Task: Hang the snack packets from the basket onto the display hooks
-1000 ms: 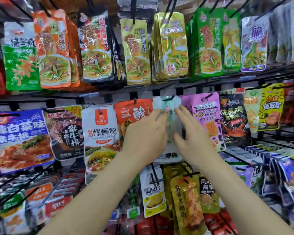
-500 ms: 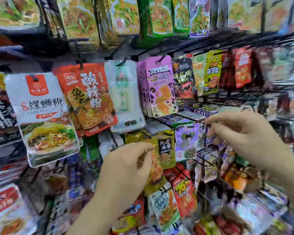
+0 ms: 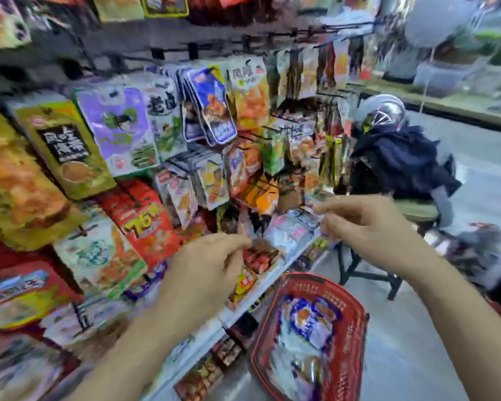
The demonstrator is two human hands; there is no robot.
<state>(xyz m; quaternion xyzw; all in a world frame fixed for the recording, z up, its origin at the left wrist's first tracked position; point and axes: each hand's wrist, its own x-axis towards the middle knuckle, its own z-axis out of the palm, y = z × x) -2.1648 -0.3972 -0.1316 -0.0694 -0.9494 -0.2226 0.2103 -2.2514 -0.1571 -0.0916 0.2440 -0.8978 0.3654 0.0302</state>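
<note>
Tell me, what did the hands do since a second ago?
Both hands let go of the clear packet on its hook and dropped down to the right. Now the left hand and right hand hover empty, it seems, near the basket, which has come into view. The hanging packets stayed put.

Only two bare arms of the person show. The left forearm [image 3: 122, 351], left of the red basket [image 3: 356, 342], is uncovered down to the lower edge and ends in a bare left hand [image 3: 206, 273] above and left of the basket. The right forearm [image 3: 460, 328], right of the basket, is likewise uncovered, and the right hand [image 3: 370, 230] is bare. Blur softens the fingers.
</note>
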